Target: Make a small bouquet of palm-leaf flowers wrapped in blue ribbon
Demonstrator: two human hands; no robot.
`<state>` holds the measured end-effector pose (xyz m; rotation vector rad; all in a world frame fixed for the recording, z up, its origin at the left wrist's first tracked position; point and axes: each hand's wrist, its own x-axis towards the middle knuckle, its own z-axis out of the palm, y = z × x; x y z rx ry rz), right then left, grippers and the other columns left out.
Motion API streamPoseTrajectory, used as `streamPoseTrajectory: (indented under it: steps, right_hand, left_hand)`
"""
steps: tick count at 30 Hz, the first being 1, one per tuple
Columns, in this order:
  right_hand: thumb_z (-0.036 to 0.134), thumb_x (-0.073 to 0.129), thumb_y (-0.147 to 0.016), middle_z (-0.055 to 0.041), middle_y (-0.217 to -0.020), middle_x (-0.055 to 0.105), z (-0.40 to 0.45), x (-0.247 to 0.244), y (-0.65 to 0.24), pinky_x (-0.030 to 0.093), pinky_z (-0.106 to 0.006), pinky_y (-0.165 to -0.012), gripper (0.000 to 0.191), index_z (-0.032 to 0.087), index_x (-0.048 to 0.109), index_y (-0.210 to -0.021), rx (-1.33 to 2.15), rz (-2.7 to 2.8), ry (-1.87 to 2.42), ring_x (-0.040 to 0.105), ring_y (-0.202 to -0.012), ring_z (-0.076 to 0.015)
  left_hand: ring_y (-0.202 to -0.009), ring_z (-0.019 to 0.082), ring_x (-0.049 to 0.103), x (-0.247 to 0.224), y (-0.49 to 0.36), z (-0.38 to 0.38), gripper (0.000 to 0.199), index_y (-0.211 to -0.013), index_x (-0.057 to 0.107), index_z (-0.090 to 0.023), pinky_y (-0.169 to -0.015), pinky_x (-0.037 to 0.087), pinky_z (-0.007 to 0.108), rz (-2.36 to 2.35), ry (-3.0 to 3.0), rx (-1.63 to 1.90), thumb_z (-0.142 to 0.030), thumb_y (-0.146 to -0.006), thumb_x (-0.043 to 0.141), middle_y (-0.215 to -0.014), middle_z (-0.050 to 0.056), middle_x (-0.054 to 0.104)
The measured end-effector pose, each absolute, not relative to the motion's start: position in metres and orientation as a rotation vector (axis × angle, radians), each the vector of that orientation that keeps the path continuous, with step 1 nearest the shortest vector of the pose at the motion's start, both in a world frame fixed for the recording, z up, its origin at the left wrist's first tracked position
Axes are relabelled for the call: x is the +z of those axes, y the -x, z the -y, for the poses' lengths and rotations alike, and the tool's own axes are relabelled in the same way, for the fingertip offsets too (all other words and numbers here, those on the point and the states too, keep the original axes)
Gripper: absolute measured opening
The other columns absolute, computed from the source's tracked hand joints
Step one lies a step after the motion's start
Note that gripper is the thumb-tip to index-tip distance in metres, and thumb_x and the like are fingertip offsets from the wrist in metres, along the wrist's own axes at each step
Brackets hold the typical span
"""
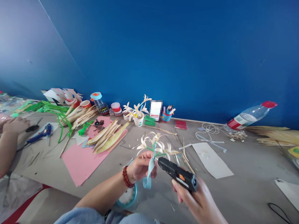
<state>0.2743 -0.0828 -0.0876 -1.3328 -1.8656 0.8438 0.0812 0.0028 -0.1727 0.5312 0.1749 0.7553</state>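
Observation:
My left hand is closed around the stems of a bunch of handmade flowers with cream petals and green stems. A light blue ribbon hangs in a loop from the stems, just in front of my fingers. In my right hand is a black glue gun with an orange mark on its side. Its nozzle points left and sits close to the stems and the top of the ribbon; whether it touches them I cannot tell. Under my left wrist is a turquoise-rimmed round container, partly covered.
Pink paper sheets and dried husks lie left. A white cup of similar flowers stands against the wall. To the right are white paper, a white cord and a tilted bottle. Another person's hand is near a blue glue gun.

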Motion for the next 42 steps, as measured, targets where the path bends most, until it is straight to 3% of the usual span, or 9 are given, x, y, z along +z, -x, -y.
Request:
streamPoseTrajectory:
  steps: [42]
  right_hand:
    - [0.028,0.044,-0.098,0.0028,-0.055,0.052,0.0821,-0.0941,-0.2746,0.039,-0.023,-0.047,0.032,0.023,0.045,-0.066,0.726,1.899,1.259,0.052,-0.045,-0.0129]
  left_hand:
    - [-0.032,0.006,0.041,-0.1732,-0.0804,-0.0042,0.024,-0.074,0.062,-0.015,-0.041,0.039,0.022,-0.196,-0.564,0.779,-0.031,-0.073,0.079,-0.050,-0.002,0.058]
